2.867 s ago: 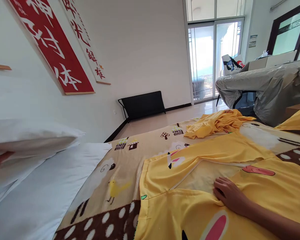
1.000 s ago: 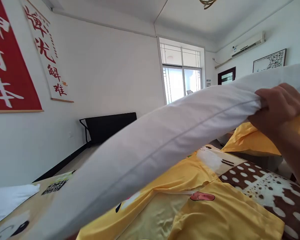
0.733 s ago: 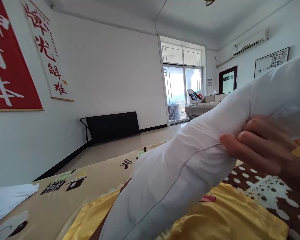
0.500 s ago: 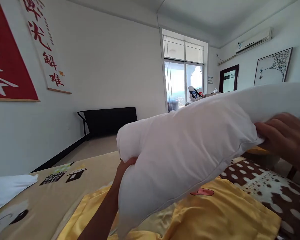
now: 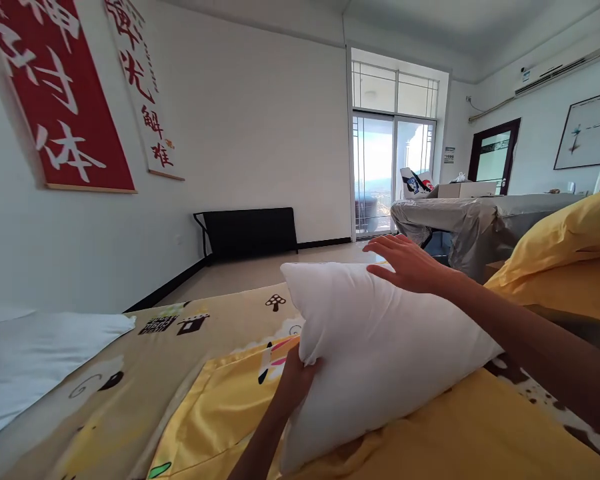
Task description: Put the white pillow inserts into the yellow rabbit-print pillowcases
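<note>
A plump white pillow (image 5: 380, 353) leans over the yellow satin pillowcase (image 5: 220, 407) spread on the bed. My left hand (image 5: 300, 373) grips the pillow's left edge, its fingers partly hidden behind the fabric. Above the pillow's upper side, my right hand (image 5: 405, 263) hovers with fingers stretched out and holds nothing. Whether its underside brushes the pillow I cannot tell. The pillowcase carries a printed cartoon figure, and part of it lies beneath the pillow.
Another white pillow (image 5: 45, 360) rests at the left on the beige patterned bedspread (image 5: 180, 353). To the right sits a yellow-covered pillow (image 5: 570, 247). Beyond the bed stand a plastic-draped table (image 5: 445, 217) and a black folded frame (image 5: 250, 233) against the wall.
My right hand has let go of the pillow's right part and moved left above it, fingers spread. The pillow has come down toward the bed. The view has turned left.
</note>
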`<state>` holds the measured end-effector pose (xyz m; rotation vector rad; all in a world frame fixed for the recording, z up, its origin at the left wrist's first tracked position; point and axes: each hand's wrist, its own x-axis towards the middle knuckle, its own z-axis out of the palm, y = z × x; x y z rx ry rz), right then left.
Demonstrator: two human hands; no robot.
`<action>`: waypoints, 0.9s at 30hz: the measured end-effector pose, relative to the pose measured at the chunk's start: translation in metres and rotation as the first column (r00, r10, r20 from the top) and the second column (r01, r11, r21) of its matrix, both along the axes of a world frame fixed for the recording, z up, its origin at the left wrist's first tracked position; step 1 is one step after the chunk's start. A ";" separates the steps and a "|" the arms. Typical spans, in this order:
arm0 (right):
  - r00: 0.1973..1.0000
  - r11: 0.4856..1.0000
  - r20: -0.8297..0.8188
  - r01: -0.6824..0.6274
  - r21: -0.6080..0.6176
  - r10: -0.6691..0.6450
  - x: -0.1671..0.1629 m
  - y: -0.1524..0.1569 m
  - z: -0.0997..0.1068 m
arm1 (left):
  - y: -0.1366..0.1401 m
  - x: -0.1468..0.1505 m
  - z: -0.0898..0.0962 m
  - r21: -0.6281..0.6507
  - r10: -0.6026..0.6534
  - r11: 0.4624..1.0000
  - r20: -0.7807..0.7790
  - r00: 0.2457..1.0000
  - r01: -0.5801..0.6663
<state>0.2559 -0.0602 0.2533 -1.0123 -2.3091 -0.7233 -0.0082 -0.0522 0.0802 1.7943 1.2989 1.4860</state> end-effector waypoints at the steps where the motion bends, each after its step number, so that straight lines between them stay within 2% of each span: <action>1: 0.997 0.998 -0.067 -0.032 -0.056 0.028 -0.013 0.010 0.008 | -0.005 -0.001 0.003 0.008 -0.024 1.000 -0.024 0.999 0.025; 3: 0.977 0.974 -0.203 -0.105 -0.203 0.063 -0.036 0.028 0.018 | -0.013 -0.003 0.008 0.022 -0.113 0.993 -0.106 0.988 0.116; 4: 0.963 0.943 -0.261 -0.147 -0.299 0.067 -0.045 0.037 0.019 | -0.015 -0.006 0.011 0.035 -0.155 0.986 -0.155 0.976 0.163; 5: 0.949 0.894 -0.309 -0.187 -0.408 0.058 -0.054 0.044 0.019 | -0.017 -0.010 0.014 0.056 -0.181 0.979 -0.194 0.964 0.195; 7: 0.931 0.759 -0.364 -0.237 -0.606 0.000 -0.068 0.058 0.012 | -0.019 -0.021 0.020 0.094 -0.169 0.977 -0.188 0.968 0.189; 8: 0.925 0.709 -0.377 -0.235 -0.664 -0.046 -0.074 0.064 0.008 | -0.020 -0.027 0.025 0.084 -0.159 0.981 -0.139 0.977 0.172; 9: 0.918 0.690 -0.385 -0.217 -0.690 -0.096 -0.079 0.070 0.003 | -0.021 -0.034 0.030 0.046 -0.172 0.983 -0.076 0.982 0.176; 10: 0.908 0.701 -0.394 -0.189 -0.687 -0.142 -0.084 0.075 -0.002 | -0.023 -0.040 0.035 -0.011 -0.202 0.979 -0.009 0.979 0.202; 12: 0.893 0.759 -0.405 -0.123 -0.640 -0.196 -0.093 0.085 -0.009 | -0.030 -0.048 0.046 -0.110 -0.242 0.962 0.089 0.966 0.251; 14: 0.896 0.803 -0.392 -0.071 -0.592 -0.209 -0.100 0.093 -0.013 | -0.036 -0.048 0.051 -0.136 -0.213 0.966 0.068 0.975 0.221; 16: 0.909 0.838 -0.361 -0.023 -0.545 -0.209 -0.104 0.097 -0.015 | -0.034 -0.041 0.048 -0.141 -0.155 0.978 -0.002 0.988 0.153; 19: 0.918 0.887 -0.329 0.049 -0.459 -0.220 -0.110 0.093 -0.016 | -0.013 -0.029 0.026 -0.220 -0.094 0.972 -0.019 0.995 0.087; 22: 0.947 0.888 -0.246 0.078 -0.453 -0.209 -0.117 0.075 -0.019 | 0.017 -0.028 -0.002 -0.281 -0.013 0.960 0.002 1.000 0.013; 25: 0.977 0.880 -0.109 0.114 -0.460 -0.184 -0.127 0.047 -0.028 | 0.037 -0.034 -0.024 -0.282 -0.015 0.959 0.004 1.000 0.016; 27: 0.985 0.900 -0.023 0.149 -0.410 -0.173 -0.131 0.025 -0.038 | 0.044 -0.039 -0.034 -0.268 -0.005 0.963 0.008 1.000 0.007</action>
